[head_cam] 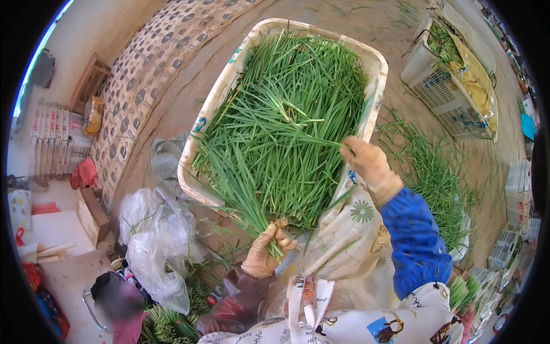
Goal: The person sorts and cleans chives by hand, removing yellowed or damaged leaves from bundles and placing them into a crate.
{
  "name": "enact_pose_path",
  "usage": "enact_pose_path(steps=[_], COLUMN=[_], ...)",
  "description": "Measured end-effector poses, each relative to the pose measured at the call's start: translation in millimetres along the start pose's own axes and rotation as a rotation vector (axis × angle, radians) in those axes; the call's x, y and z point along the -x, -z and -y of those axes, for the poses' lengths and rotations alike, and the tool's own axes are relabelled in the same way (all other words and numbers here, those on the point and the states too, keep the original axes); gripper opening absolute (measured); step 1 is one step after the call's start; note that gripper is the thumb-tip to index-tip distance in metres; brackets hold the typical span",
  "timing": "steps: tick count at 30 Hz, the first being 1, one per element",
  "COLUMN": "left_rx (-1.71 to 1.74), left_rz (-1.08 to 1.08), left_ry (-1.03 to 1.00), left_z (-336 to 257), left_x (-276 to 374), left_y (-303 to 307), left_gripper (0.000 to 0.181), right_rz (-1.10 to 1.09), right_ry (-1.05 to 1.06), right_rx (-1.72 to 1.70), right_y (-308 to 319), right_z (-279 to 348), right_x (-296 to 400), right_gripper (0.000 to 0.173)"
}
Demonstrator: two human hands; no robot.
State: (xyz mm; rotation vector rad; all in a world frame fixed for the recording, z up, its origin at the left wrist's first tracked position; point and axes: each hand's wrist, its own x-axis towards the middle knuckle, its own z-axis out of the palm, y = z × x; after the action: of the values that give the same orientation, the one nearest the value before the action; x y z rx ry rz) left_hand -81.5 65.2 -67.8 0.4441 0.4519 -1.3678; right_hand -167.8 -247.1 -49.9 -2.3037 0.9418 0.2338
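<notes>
A large white plastic crate (281, 23) is heaped with long green leafy stalks (300, 172) that look like garlic chives. My left hand (268, 247), in a pale glove, is closed around the base of a bunch of chives (240, 185) at the crate's near edge; its leaves fan up over the heap. At the crate's right rim my right hand (371, 165), gloved too, pinches the end of a few thin chives (316, 141) that stretch left across the pile. A small loose clump with pale stem ends (290, 112) lies on top of the heap.
Loose chives (438, 185) lie on the floor at the right, below a white slatted crate (447, 101) with yellow sheeting. Clear plastic bags (157, 241) are bundled at the left. Tied chive bundles (169, 322) lie at the lower left, beside another person (124, 305).
</notes>
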Motion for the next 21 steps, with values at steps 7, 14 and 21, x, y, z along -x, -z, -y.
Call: enact_pose_path(steps=[7, 14, 21], left_rx=[-0.152, -0.205, -0.173], left_rz=[-0.004, -0.042, 0.020], left_ry=[0.155, 0.230, 0.143], left_z=[48.9, 43.6, 45.0], left_x=[-4.8, 7.7, 13.9], left_y=[-8.9, -0.2, -10.3], left_gripper=[0.045, 0.030, 0.023], right_rz=[0.577, 0.113, 0.272], right_ry=[-0.206, 0.321, 0.225], right_rx=[-0.985, -0.397, -0.439], right_y=[-72.4, -113.4, -88.1], right_z=[51.3, 58.0, 63.4], right_x=[130.5, 173.3, 189.5], right_gripper=[0.022, 0.025, 0.022])
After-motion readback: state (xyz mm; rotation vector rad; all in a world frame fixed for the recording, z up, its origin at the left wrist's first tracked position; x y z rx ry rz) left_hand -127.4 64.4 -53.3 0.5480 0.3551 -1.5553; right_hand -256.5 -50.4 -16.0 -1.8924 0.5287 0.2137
